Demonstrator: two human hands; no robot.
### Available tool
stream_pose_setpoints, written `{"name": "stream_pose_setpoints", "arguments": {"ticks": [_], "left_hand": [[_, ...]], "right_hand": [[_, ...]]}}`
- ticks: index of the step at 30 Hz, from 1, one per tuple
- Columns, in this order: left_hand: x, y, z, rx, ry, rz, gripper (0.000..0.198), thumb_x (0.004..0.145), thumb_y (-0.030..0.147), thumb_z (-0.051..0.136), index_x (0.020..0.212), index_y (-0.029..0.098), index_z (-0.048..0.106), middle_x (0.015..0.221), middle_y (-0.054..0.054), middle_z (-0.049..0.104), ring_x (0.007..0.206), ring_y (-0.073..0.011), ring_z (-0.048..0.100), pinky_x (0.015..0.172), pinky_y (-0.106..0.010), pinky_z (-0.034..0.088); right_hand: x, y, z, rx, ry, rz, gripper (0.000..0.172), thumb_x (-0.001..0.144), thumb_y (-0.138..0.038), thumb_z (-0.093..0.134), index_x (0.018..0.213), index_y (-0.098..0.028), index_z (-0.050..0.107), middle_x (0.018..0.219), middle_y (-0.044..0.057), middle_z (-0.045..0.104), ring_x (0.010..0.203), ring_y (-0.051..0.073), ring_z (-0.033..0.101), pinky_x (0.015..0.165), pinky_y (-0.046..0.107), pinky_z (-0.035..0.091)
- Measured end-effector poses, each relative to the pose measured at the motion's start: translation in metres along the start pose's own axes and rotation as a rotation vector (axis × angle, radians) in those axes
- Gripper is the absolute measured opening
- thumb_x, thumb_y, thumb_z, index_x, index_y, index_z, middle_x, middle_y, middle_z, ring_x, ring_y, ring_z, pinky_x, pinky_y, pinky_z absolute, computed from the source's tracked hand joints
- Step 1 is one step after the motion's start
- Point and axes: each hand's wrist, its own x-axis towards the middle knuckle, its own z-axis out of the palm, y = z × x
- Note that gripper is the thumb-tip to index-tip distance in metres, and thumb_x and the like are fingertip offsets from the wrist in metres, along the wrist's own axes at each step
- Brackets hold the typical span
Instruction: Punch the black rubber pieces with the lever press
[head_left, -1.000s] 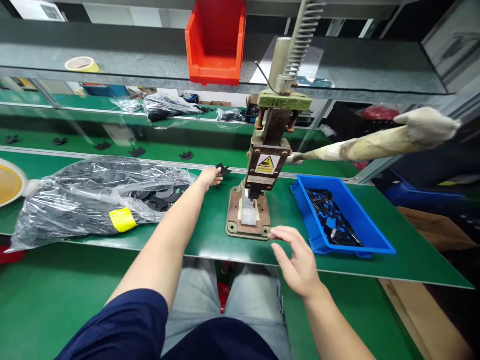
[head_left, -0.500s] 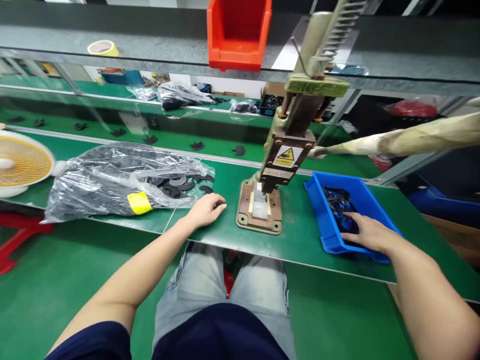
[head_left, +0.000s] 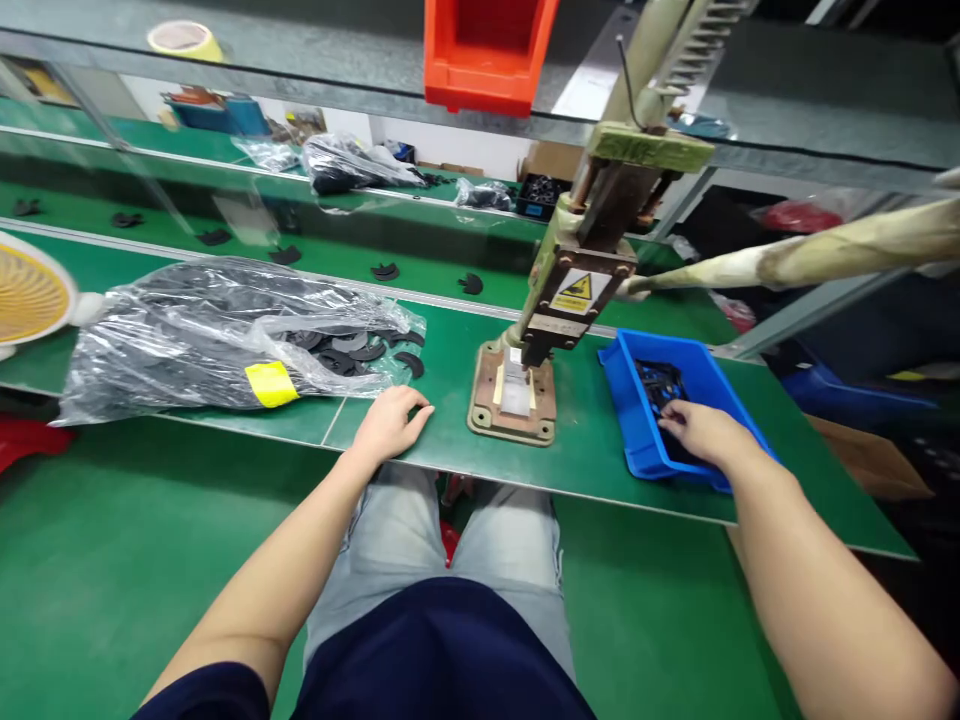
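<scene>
My left hand rests on the green table near its front edge, fingers curved and apart, with nothing between them. Just beyond it, dark curved pieces spill from the mouth of a clear plastic bag. My right hand reaches into a blue bin, its fingers pinched together over black parts; whatever the fingertips hold is too small to make out. Between my hands stands a hand press, a pale block on its base.
A long wrapped lever extends from the press to the right, above the blue bin. Overhead, a shelf carries a red bin and a tape roll. A fan stands at the left. Dark pieces lie on the strip behind.
My right hand's fingers have closed together inside the blue bin. My left hand still rests by the bag. The whole view has shifted slightly.
</scene>
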Motion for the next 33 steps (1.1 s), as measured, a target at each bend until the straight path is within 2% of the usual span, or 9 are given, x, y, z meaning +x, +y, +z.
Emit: {"name": "stream_pose_setpoints", "arguments": {"ticks": [2,5,9,11,14,17,20,29,33], "left_hand": [[-0.003,-0.003,0.001,-0.006,-0.006,0.010,0.025,0.107,0.041,0.058,0.101,0.022,0.074,0.104,-0.009,0.078,0.101,-0.0276,0.070,0.097,-0.044,0.053],[-0.006,-0.009,0.002,-0.043,0.003,0.006,0.026,0.105,0.044,0.058,0.100,0.025,0.074,0.103,-0.008,0.079,0.100,-0.0282,0.071,0.096,-0.045,0.055],[-0.002,-0.004,0.000,-0.103,0.142,-0.021,0.018,0.101,0.043,0.062,0.103,0.029,0.072,0.107,-0.009,0.078,0.103,-0.0307,0.072,0.097,-0.050,0.057],[0.001,0.014,-0.003,-0.145,0.214,0.004,0.017,0.100,0.041,0.065,0.109,0.029,0.071,0.111,-0.009,0.077,0.105,-0.0308,0.072,0.096,-0.050,0.058],[0.004,0.061,-0.010,-0.269,0.232,0.103,0.021,0.100,0.035,0.068,0.119,0.028,0.069,0.112,-0.009,0.076,0.105,-0.0273,0.072,0.095,-0.045,0.059],[0.004,0.110,-0.014,-0.397,0.151,0.191,0.026,0.101,0.031,0.069,0.127,0.028,0.067,0.115,-0.008,0.076,0.104,-0.0235,0.073,0.095,-0.042,0.060],[0.001,0.136,-0.015,-0.444,0.062,0.230,0.033,0.101,0.034,0.069,0.133,0.028,0.066,0.117,-0.008,0.077,0.104,-0.0236,0.073,0.097,-0.043,0.061],[-0.010,0.134,-0.018,-0.425,-0.030,0.165,0.026,0.101,0.039,0.070,0.124,0.029,0.072,0.113,-0.008,0.079,0.107,-0.0252,0.075,0.097,-0.044,0.061],[-0.006,0.137,-0.018,-0.526,-0.098,0.064,0.023,0.101,0.044,0.070,0.115,0.026,0.074,0.106,-0.007,0.080,0.094,-0.0222,0.074,0.093,-0.041,0.061]], "right_hand": [[-0.010,0.000,-0.009,0.015,0.008,0.047,0.023,0.094,-0.043,0.073,0.099,-0.020,0.072,0.089,0.005,0.074,0.084,0.016,0.067,0.083,0.034,0.055],[-0.029,-0.007,-0.022,0.091,0.138,0.080,0.021,0.092,-0.033,0.070,0.108,-0.020,0.073,0.097,0.011,0.078,0.089,0.021,0.069,0.087,0.036,0.052],[-0.064,-0.042,-0.028,0.258,0.340,-0.050,0.029,0.097,-0.035,0.061,0.118,-0.018,0.070,0.105,0.009,0.078,0.087,0.017,0.070,0.086,0.033,0.057],[-0.084,-0.071,-0.023,0.335,0.400,-0.177,0.028,0.099,-0.038,0.060,0.117,-0.019,0.072,0.105,0.009,0.078,0.087,0.017,0.071,0.085,0.035,0.060],[-0.115,-0.120,-0.012,0.428,0.414,-0.391,0.023,0.098,-0.038,0.064,0.111,-0.023,0.075,0.105,0.008,0.079,0.096,0.020,0.073,0.092,0.040,0.062],[-0.139,-0.163,0.001,0.514,0.379,-0.597,0.017,0.097,-0.030,0.067,0.112,-0.025,0.074,0.106,0.007,0.080,0.100,0.021,0.074,0.092,0.041,0.063],[-0.153,-0.191,0.014,0.571,0.366,-0.771,0.022,0.097,-0.023,0.067,0.118,-0.025,0.072,0.106,0.008,0.080,0.098,0.021,0.074,0.088,0.040,0.063],[-0.159,-0.208,0.037,0.592,0.318,-0.836,0.019,0.098,-0.024,0.065,0.117,-0.024,0.070,0.103,0.006,0.080,0.094,0.020,0.074,0.085,0.039,0.063],[-0.157,-0.209,0.038,0.533,0.350,-0.870,0.020,0.099,-0.023,0.065,0.118,-0.023,0.070,0.102,0.005,0.080,0.093,0.019,0.073,0.083,0.038,0.060]]}}
